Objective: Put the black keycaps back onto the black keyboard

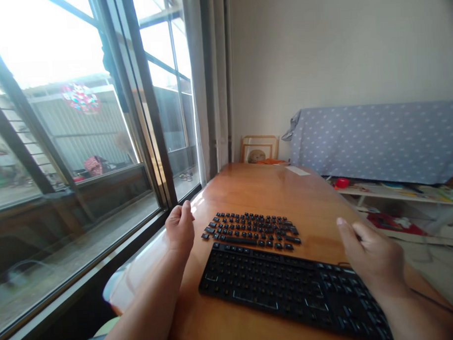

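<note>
A black computer keyboard (pixel 267 282) lies at an angle on the wooden table, its main section bare of keycaps, with caps still on at the right end. Just beyond it, loose black keycaps (pixel 251 227) are laid out in rows, including a long space bar (pixel 241 240). My left hand (pixel 180 225) is curled into a fist left of the keycaps, touching none of them; nothing shows in it. Closed as well, with the thumb on top, my right hand (pixel 376 251) hovers by the keyboard's right end and covers part of it. No object is visible in its fingers.
A sliding window (pixel 153 103) and grey curtain (pixel 218 81) border the table (pixel 264 186) on the left. A white paper (pixel 298 171) and a wooden frame (pixel 260 139) are at the far end. Right of it, a dotted cloth (pixel 377 140) hangs above a cluttered shelf (pixel 390 190). A cable (pixel 433 300) runs right.
</note>
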`<state>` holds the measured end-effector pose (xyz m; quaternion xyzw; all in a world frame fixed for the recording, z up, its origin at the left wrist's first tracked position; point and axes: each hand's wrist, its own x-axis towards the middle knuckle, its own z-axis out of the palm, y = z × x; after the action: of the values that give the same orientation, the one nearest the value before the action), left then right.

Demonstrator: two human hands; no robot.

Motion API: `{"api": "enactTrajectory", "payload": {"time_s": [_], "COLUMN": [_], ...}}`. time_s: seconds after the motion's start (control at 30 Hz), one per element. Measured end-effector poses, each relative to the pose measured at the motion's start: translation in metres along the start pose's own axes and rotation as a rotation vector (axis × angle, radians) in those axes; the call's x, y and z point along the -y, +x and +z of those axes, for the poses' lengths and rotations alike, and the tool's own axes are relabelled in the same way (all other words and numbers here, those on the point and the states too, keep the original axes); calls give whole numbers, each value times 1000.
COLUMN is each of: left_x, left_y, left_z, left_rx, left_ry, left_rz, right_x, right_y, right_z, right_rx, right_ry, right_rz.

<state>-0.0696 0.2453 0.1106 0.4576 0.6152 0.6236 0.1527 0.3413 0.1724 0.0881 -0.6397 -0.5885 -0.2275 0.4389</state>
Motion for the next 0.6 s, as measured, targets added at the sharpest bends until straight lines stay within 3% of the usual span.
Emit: {"api": "enactTrajectory", "payload": {"time_s": [0.13, 0.33, 0.4, 0.5, 0.6], "left_x": [-20, -56, -82, -135, -181], "left_y": [-1, -1, -10, -32, -55], "left_z": [-3, -7, -13, -29, -48], "left_rx": [-134, -223, -227, -129, -137], "left_ry": [-242, -499, -706, -997, -1097], "left_rz": [94, 137, 108, 52, 201], "right_x": [3, 7, 8, 8, 6], "right_y": [-1, 0, 0, -1, -2], "right_z": [-1, 1, 2, 3, 5], "right_rx": [-37, -81, -89, -96, -94], "right_ry": [36, 47, 44, 35, 16], "right_rz": [4, -16, -28, -49, -64]}}
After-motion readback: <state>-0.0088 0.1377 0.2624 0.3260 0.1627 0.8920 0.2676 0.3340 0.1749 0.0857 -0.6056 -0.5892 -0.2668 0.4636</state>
